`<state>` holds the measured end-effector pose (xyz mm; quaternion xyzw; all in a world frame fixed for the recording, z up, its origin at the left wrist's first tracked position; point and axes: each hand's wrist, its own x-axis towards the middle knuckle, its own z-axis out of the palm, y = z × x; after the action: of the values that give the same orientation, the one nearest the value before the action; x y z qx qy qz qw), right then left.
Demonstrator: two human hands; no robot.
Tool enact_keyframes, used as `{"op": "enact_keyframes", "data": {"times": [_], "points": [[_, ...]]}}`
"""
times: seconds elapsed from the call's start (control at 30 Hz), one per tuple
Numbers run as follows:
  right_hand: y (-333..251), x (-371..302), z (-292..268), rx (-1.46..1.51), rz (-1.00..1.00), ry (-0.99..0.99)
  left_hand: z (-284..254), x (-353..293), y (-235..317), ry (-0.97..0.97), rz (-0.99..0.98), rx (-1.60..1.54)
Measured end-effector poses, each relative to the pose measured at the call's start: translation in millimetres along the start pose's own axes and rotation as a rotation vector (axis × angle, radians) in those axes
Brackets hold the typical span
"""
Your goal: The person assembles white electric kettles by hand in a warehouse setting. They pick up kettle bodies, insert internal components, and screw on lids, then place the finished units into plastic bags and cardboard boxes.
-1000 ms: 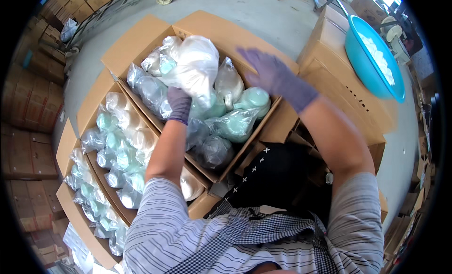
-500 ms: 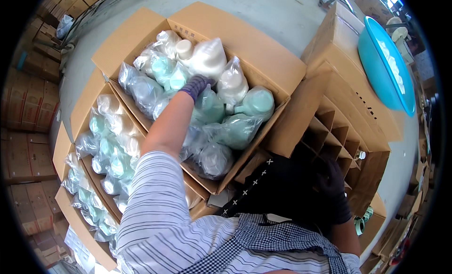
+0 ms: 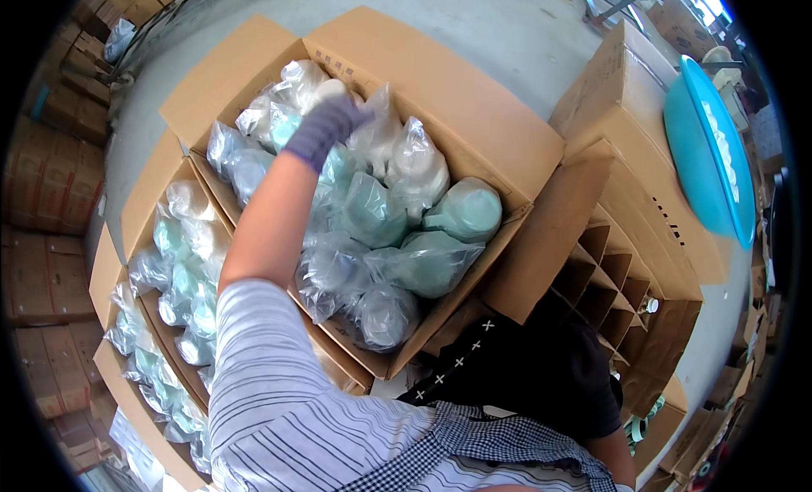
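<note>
My left hand (image 3: 328,130), in a purple-grey knit glove, reaches over the far part of a large open cardboard box (image 3: 436,335). It is beside a rounded white piece (image 3: 331,89) and a white bagged bottle (image 3: 378,135); motion blur hides what its fingers do. Around it lie several bottle-like items in clear plastic bags, among them a pale green one (image 3: 373,211) and a clear one (image 3: 386,314). My right hand (image 3: 592,386), in a dark glove, is low beside my dark lap, near a box with cardboard dividers (image 3: 614,272). Its fingers are lost in the dark.
Two narrower boxes of bagged white and green items stand at the left, the nearer one (image 3: 188,206) against the large box. A blue basin (image 3: 695,145) with white pieces sits on a closed carton (image 3: 622,77) at the right. Stacked cartons (image 3: 51,179) line the left side.
My left hand has moved away from me and slightly left, from the box's middle toward the white piece. My right hand has drawn back toward my body from the divided box.
</note>
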<state>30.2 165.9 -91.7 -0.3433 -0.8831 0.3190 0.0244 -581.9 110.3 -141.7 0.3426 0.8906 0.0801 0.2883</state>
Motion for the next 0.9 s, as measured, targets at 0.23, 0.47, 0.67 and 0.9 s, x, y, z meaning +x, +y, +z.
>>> {"op": "enact_keyframes", "data": {"times": [0.23, 0.47, 0.67, 0.9], "points": [[-15, 1, -6, 0.041, 0.025, -0.037, 51, 114, -60, 0.592, -0.174, -0.105], [-46, -10, -22, -0.080, 0.113, -0.074, 2, 52, -70, 1.013, 0.003, -0.206], [-37, 10, -48, 0.111, -0.157, 0.271, -56, -170, -34, 1.200, 0.653, -0.379], [-120, 36, -60, 0.740, -0.066, 0.095, 59, -338, 9, 0.553, 0.949, -0.843]]}}
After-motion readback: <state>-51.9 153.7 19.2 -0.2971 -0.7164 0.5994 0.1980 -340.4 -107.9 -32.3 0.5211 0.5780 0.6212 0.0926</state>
